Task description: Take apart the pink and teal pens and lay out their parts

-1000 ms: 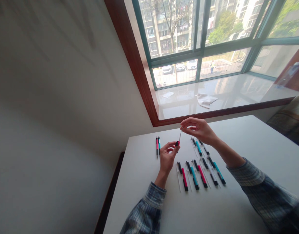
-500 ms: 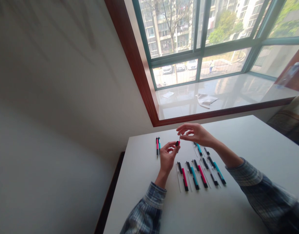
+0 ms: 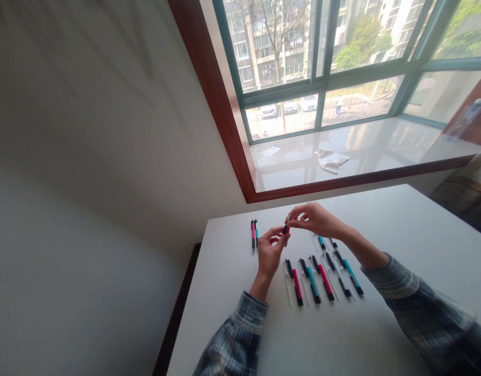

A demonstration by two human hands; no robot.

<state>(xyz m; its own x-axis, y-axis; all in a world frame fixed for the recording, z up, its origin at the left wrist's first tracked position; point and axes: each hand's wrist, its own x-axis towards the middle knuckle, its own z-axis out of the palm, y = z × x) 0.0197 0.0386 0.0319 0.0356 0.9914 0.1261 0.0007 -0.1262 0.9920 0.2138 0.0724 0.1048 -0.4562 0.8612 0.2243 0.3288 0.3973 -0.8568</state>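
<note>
My left hand (image 3: 269,257) is closed around a red-and-black pen barrel (image 3: 286,229), held upright above the table between thumb and fingers. Just over its top end, my right hand (image 3: 317,219) pinches a thin pen refill (image 3: 289,215), whose upper tip shows above the fingertips. The refill's lower end is at the barrel's mouth; how far inside it sits I cannot tell. Below the hands lies a row of pen parts: red barrels (image 3: 297,287), blue barrels (image 3: 311,282), black top pieces (image 3: 289,268) and thin white refills (image 3: 287,284).
Two whole pens, one red (image 3: 253,235) and one blue (image 3: 256,230), lie left of my hands on the white table (image 3: 224,292). More pen parts (image 3: 321,242) lie partly hidden behind my right wrist. A white cloth (image 3: 331,161) rests on the window sill beyond.
My right hand has moved slightly down and left, bringing the refill lower toward the barrel. My left hand has stayed almost still.
</note>
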